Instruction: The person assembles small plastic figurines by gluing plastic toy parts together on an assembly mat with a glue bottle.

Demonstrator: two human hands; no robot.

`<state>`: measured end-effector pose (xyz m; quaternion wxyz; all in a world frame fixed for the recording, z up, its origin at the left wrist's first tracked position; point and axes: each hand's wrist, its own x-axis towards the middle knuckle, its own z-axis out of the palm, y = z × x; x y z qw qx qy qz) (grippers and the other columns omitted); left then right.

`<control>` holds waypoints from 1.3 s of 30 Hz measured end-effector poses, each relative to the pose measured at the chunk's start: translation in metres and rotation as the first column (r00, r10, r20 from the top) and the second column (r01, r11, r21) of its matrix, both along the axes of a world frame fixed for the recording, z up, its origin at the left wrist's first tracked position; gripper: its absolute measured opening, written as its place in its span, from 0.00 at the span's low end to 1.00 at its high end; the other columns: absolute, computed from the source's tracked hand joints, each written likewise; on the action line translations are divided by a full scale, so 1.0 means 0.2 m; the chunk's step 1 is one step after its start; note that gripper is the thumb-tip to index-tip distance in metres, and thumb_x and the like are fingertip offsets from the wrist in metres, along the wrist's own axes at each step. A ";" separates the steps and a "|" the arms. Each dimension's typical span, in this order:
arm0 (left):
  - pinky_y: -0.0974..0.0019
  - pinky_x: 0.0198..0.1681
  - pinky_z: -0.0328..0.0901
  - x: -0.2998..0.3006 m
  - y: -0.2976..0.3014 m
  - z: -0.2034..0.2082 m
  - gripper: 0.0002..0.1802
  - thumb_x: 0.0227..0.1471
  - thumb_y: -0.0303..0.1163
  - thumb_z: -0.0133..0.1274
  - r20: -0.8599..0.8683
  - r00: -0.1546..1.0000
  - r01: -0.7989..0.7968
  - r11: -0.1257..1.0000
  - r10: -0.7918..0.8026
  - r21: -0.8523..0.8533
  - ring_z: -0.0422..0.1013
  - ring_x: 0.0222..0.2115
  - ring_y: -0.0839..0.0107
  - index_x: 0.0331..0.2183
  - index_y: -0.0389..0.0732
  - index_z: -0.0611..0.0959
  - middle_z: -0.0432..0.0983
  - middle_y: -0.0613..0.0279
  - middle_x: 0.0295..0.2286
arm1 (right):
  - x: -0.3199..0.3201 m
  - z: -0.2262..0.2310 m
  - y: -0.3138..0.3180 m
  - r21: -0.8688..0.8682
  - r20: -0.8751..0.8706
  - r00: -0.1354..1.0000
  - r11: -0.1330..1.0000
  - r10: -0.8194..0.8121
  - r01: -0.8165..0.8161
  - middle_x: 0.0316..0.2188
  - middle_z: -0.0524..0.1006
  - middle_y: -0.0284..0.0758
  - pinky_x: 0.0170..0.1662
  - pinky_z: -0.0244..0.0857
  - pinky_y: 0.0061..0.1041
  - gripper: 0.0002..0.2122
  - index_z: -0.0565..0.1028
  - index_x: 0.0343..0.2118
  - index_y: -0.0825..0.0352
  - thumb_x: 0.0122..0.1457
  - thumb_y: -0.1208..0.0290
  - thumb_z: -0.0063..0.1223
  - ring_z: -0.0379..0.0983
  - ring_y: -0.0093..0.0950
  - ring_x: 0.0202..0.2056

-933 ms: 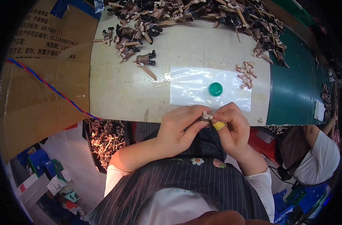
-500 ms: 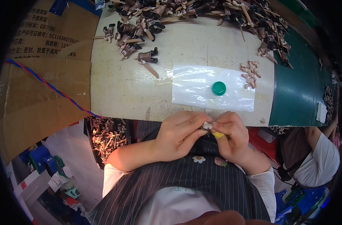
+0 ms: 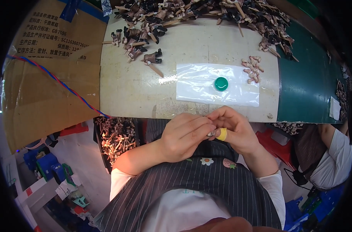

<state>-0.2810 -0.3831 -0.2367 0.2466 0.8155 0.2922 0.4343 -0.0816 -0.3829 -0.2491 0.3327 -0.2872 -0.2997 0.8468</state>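
In front of the table's near edge, my left hand [image 3: 184,135] is closed, thumb and fingers pinching a small pale figure part [image 3: 211,133]. Most of that part is hidden behind the fingers. My right hand [image 3: 237,130] meets it from the other side with curled fingers, its thumb, wrapped in yellow tape [image 3: 221,134], against the part. Beyond the hands a white plastic sheet [image 3: 195,92] lies on the table, bearing a round green cap [image 3: 221,84]. Several small pale parts [image 3: 253,69] are heaped at the sheet's right corner.
Brown-and-black figures [image 3: 152,58] with flat tan pieces lie along the table's far side. A cardboard box [image 3: 48,89] with a red-blue cable [image 3: 64,83] stands at left. Below it sits a bin of small parts [image 3: 116,141]. Another person's sleeve [image 3: 334,162] shows at right.
My right fingers have lifted and curled above the thumb, and my left fingers now cover more of the pale part. The whole view has shifted slightly.
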 end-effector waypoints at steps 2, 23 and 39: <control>0.62 0.30 0.68 0.00 -0.03 0.01 0.16 0.38 0.19 0.58 -0.055 0.997 -0.054 0.999 0.054 0.007 0.74 0.29 0.57 0.35 0.32 0.78 0.76 0.51 0.31 | -0.01 -0.02 -0.01 -0.035 -0.017 1.000 0.999 0.017 -0.017 0.42 0.71 0.34 0.47 0.64 0.21 0.16 0.67 0.45 0.69 0.54 0.79 0.55 0.69 0.21 0.43; 0.55 0.46 0.61 -1.40 -1.27 -0.51 0.16 0.51 0.34 0.48 -0.781 -0.135 -0.965 0.098 0.610 0.243 0.68 0.41 0.50 0.40 0.34 0.76 0.71 0.46 0.38 | 0.40 -0.03 0.45 0.765 0.590 0.097 0.516 -0.801 -0.386 0.31 0.73 0.41 0.35 0.65 0.27 0.07 0.74 0.34 0.71 0.50 0.82 0.50 0.72 0.37 0.31; 0.56 0.33 0.67 -0.40 0.51 -0.06 0.20 0.47 0.40 0.58 -0.613 0.455 -0.816 0.577 0.646 0.002 0.72 0.29 0.50 0.32 0.31 0.77 0.74 0.47 0.30 | 0.12 0.07 0.20 0.778 0.540 0.497 0.628 -0.679 0.012 0.30 0.76 0.35 0.39 0.67 0.18 0.05 0.73 0.33 0.73 0.53 0.85 0.48 0.73 0.21 0.34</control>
